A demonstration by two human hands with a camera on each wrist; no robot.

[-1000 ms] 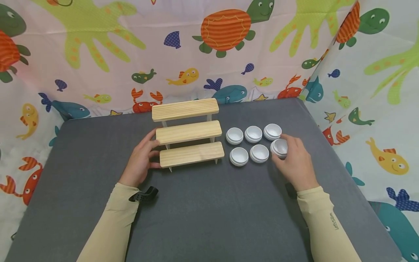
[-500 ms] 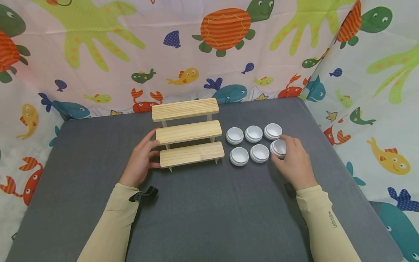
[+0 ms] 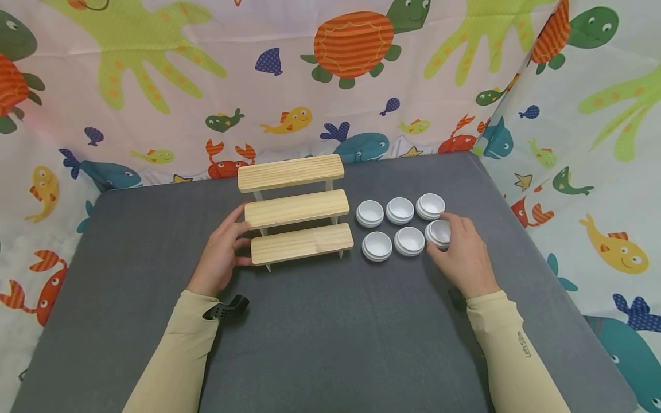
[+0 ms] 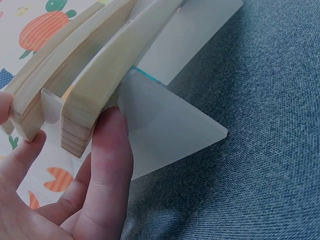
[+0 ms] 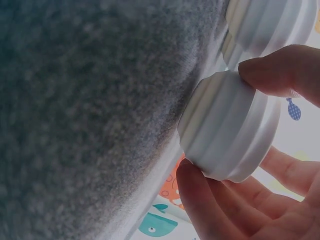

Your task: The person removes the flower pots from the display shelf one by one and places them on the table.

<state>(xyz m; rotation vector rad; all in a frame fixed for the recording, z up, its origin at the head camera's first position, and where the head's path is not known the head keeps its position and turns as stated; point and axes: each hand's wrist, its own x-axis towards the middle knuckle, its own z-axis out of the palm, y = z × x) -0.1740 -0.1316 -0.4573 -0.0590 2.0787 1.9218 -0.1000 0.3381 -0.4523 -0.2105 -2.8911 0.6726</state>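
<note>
My left hand point(image 3: 219, 252) grips the left end of a three-tier wooden display stand point(image 3: 302, 244). In the left wrist view, its fingertips touch the ends of the shelf boards point(image 4: 95, 85) and a clear side panel point(image 4: 165, 125). My right hand point(image 3: 467, 255) pinches a small white bowl point(image 3: 440, 233), the front right one of a group. In the right wrist view this bowl point(image 5: 225, 125) has a ridged side, perhaps from stacking, and sits between thumb and fingers, at the cloth. Beside it are the other white bowls point(image 3: 409, 241), in two rows right of the stand.
A dark grey cloth point(image 3: 330, 338) covers the table. Behind it and on the right hang white curtains point(image 3: 175, 132) printed with sea animals. The stand's back shelf point(image 3: 291, 173) is close to the rear curtain.
The right hand and the bowl in its fingers have shifted very slightly left. The left hand and the stand stay in place.
</note>
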